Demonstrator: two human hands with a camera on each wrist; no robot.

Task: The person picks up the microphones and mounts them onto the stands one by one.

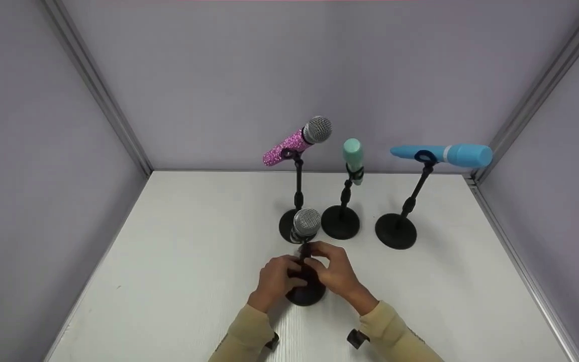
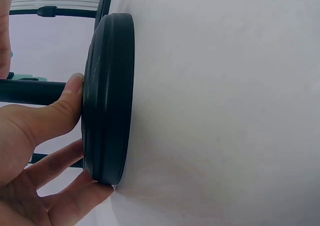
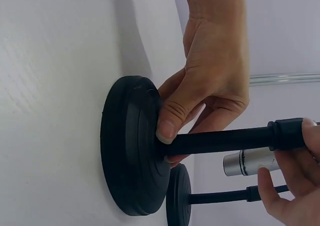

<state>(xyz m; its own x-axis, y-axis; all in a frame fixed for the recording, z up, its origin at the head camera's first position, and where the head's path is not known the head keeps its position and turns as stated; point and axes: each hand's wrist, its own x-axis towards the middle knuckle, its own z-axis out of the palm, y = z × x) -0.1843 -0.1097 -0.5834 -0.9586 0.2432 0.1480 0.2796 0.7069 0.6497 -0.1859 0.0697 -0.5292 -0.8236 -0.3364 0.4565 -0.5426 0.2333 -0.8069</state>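
Note:
A microphone stand with a round black base [image 1: 305,296] stands at the front middle of the table, a microphone with a silver mesh head [image 1: 307,222] in its clip. My left hand [image 1: 275,279] holds this stand low down. Its thumb presses the top of the base [image 2: 112,95] beside the pole, and its fingers reach round the base's edge. Higher up, my right hand [image 1: 337,269] pinches the collar [image 3: 287,134] on the pole between thumb and fingers. The silver handle [image 3: 257,161] of the microphone hangs behind the pole in the right wrist view.
Behind stand three more stands: one with a glittery pink microphone [image 1: 289,146], one with a mint-green microphone [image 1: 353,153], one with a blue microphone [image 1: 463,155]. The pink one's base is close behind the held stand. Grey panels [image 1: 219,85] enclose the white table [image 1: 184,241].

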